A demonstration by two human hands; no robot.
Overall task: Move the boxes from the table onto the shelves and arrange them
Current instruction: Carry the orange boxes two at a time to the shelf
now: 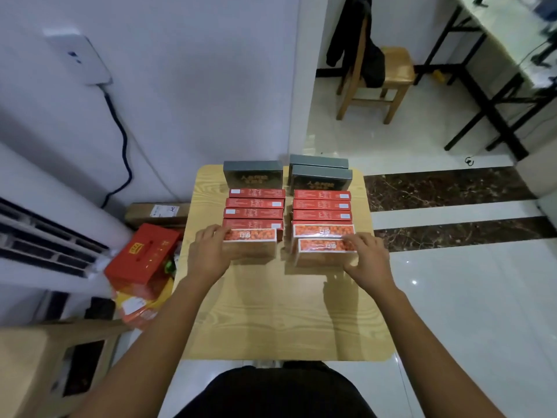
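Observation:
Two columns of red boxes stand on a small wooden table (283, 321), with dark grey boxes (253, 174) behind them at the far edge. My left hand (209, 251) grips the left end of the nearest red box of the left column (251, 241). My right hand (369, 256) grips the right end of the nearest red box of the right column (324, 251). Behind that one, another red box (322, 230) shows its patterned face. Several more red boxes (254, 203) stand further back. No shelf is in view.
A white air-conditioner unit (45, 224) stands at the left. A red gift box (141, 257) and packages lie on the floor beside the table. A wooden chair (379, 76) with a dark jacket stands at the back right, a black-legged desk (497, 70) beyond it.

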